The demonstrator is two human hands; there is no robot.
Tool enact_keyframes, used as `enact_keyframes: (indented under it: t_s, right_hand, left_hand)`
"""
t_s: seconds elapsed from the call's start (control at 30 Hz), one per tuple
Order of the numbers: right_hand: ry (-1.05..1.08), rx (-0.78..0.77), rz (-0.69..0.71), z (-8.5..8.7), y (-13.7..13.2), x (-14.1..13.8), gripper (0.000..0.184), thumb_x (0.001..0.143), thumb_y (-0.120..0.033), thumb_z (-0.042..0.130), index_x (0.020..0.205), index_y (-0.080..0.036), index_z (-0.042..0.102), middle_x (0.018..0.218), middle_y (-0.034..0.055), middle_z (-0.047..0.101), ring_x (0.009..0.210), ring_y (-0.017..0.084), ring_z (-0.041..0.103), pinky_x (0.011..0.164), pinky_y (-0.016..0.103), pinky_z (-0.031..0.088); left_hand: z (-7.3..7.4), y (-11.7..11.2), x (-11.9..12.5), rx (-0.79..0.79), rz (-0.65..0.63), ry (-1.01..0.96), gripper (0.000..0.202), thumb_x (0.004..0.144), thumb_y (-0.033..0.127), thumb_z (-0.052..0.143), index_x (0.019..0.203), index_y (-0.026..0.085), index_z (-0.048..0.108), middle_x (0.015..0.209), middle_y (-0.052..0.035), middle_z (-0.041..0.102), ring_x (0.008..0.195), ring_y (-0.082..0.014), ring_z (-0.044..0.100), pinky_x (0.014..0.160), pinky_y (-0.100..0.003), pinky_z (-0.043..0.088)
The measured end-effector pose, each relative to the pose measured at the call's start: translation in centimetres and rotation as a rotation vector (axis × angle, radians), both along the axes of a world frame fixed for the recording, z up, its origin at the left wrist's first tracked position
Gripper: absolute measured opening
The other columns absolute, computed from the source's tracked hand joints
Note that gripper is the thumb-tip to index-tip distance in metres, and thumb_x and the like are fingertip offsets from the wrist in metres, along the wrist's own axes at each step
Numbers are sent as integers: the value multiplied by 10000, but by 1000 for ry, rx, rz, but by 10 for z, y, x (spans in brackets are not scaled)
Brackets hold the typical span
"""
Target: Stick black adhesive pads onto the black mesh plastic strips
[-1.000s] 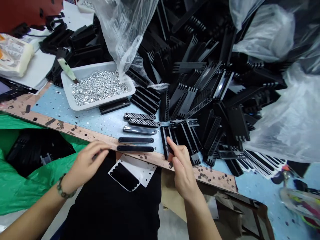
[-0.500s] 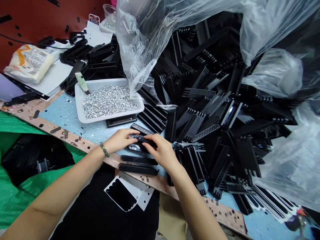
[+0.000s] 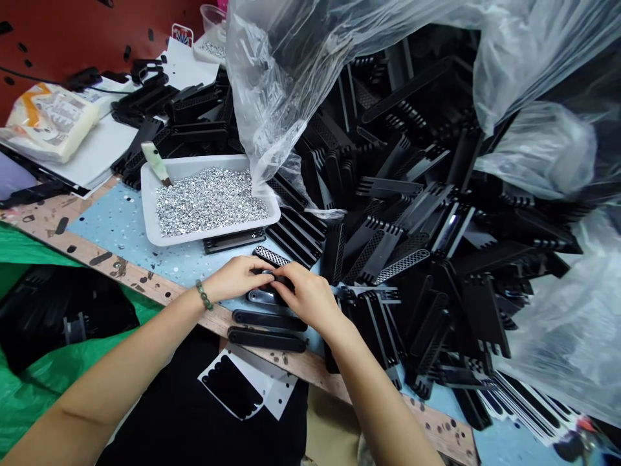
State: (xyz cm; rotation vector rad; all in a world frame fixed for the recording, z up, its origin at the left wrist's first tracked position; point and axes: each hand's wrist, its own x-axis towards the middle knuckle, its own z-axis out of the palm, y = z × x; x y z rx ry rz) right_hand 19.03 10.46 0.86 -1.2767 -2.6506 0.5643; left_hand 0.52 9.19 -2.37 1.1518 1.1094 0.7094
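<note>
My left hand (image 3: 237, 278), with a green bead bracelet at the wrist, pinches the left end of a small black plastic piece (image 3: 272, 285). The fingers of my right hand (image 3: 310, 296) close on the same piece from the other side. Most of it is hidden by my fingers. Just beyond them lies a black strip with a lattice face (image 3: 270, 256). Nearer to me, a glossy black strip (image 3: 262, 297) shows partly under my hands, then two long black strips (image 3: 269, 320) lie side by side near the table edge.
A white tray (image 3: 165, 239) of small metal nuts (image 3: 208, 200) stands behind my left hand, a pale green-handled tool (image 3: 156, 160) leaning in it. A large heap of black plastic parts (image 3: 388, 246) and clear plastic bags (image 3: 538, 142) fill the right. White sticker sheets (image 3: 276, 388) lie on my lap.
My fingertips have come closer together and cover more of the black piece. The camera view has shifted slightly.
</note>
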Motion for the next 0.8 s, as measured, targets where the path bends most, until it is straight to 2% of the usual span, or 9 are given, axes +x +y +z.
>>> enact_keyframes:
  t_s: [0.1, 0.2, 0.3, 0.37, 0.43, 0.6, 0.7, 0.8]
  right_hand:
    - [-162, 91, -32, 9, -7, -2, 164, 897, -354, 579, 961, -204, 582, 896, 47, 673, 767, 195, 657, 576, 262, 408]
    - [-244, 118, -147, 18, -13, 6, 295, 858, -468, 607, 934, -184, 577, 849, 66, 661, 658, 198, 634, 518, 271, 357]
    - [-94, -40, -227, 17, -14, 20, 196, 883, -386, 590, 952, -203, 571, 773, 15, 645, 624, 164, 607, 550, 257, 383]
    - [50, -152, -219, 13, -13, 26, 98, 891, -302, 577, 943, -219, 582, 730, -16, 623, 648, 148, 597, 603, 249, 412]
    - [137, -188, -205, 8, -11, 28, 77, 872, -285, 595, 913, -221, 602, 758, -12, 620, 696, 148, 592, 648, 255, 427]
    - [178, -230, -259, 7, -8, 26, 101, 809, -298, 639, 868, -215, 638, 777, 1, 625, 717, 156, 581, 661, 270, 421]
    - [165, -340, -345, 10, -7, 24, 106, 786, -315, 641, 808, -211, 649, 691, -16, 609, 644, 147, 557, 626, 271, 398]
    - [218, -466, -359, 12, -5, 23, 166, 804, -347, 597, 726, -204, 630, 643, -19, 588, 613, 139, 524, 606, 272, 378]
  left_hand:
    - [-1, -2, 5, 3, 63, 26, 186, 822, 167, 600, 969, 134, 711, 951, -75, 708, 693, -138, 673, 682, -269, 553]
    - [-1, -8, 1, 7, 101, 54, 176, 822, 177, 609, 964, 128, 701, 944, -73, 688, 683, -136, 667, 672, -275, 553]
    - [-1, -16, -8, -13, 120, 72, 177, 824, 204, 615, 964, 131, 693, 960, -73, 675, 720, -151, 679, 694, -295, 563]
    - [-1, -20, -14, 10, 117, 75, 194, 826, 234, 620, 975, 133, 691, 994, -79, 665, 756, -164, 684, 719, -312, 567]
    - [0, -22, -17, 32, 108, 65, 228, 834, 267, 617, 1004, 133, 687, 1026, -88, 657, 778, -174, 686, 738, -328, 569]
    - [0, -21, -25, 58, 1, 24, 318, 807, 262, 648, 1102, 146, 669, 1180, -115, 625, 881, -185, 683, 846, -350, 544]
    - [0, -20, -28, 63, -39, 10, 346, 800, 250, 659, 1134, 155, 662, 1246, -123, 607, 906, -186, 681, 868, -356, 534]
    - [1, -19, -30, 55, -39, -12, 330, 805, 229, 657, 1127, 156, 665, 1245, -116, 626, 936, -188, 679, 883, -354, 529]
